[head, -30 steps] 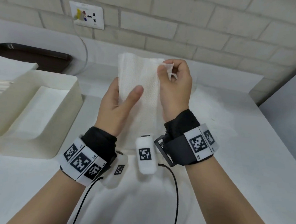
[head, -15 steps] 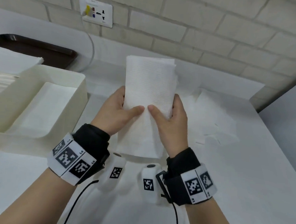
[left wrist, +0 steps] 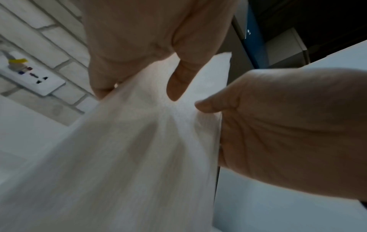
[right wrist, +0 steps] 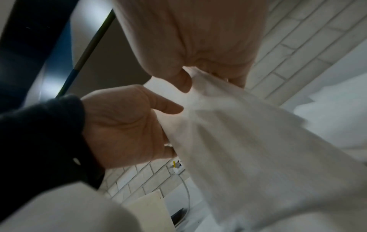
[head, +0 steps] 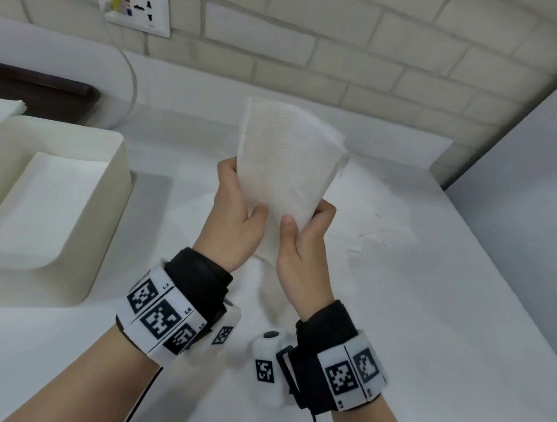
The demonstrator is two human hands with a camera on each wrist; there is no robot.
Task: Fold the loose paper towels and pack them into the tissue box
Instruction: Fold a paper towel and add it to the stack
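Observation:
A folded white paper towel (head: 283, 165) is held up above the table, narrow at the bottom and fanning out at the top. My left hand (head: 244, 192) pinches its lower left edge, thumb in front and fingers behind. My right hand (head: 306, 219) pinches the lower right edge the same way. In the left wrist view the towel (left wrist: 129, 157) hangs down from both thumbs. In the right wrist view the towel (right wrist: 258, 149) does the same. The cream tissue box (head: 110, 174) stands open at the left, with a flat white towel (head: 43, 203) inside.
Loose paper towels (head: 367, 222) lie on the white table right of my hands. A stack of towels (head: 3, 109) and a dark tray (head: 49, 92) sit behind the box. A wall socket (head: 136, 6) with a cable is above. A grey panel (head: 532, 193) bounds the table's right side.
The right hand came down from the towel's top corner to its lower edge. Both thumbs have drawn together, so the flat towel now bunches at the bottom and leans right.

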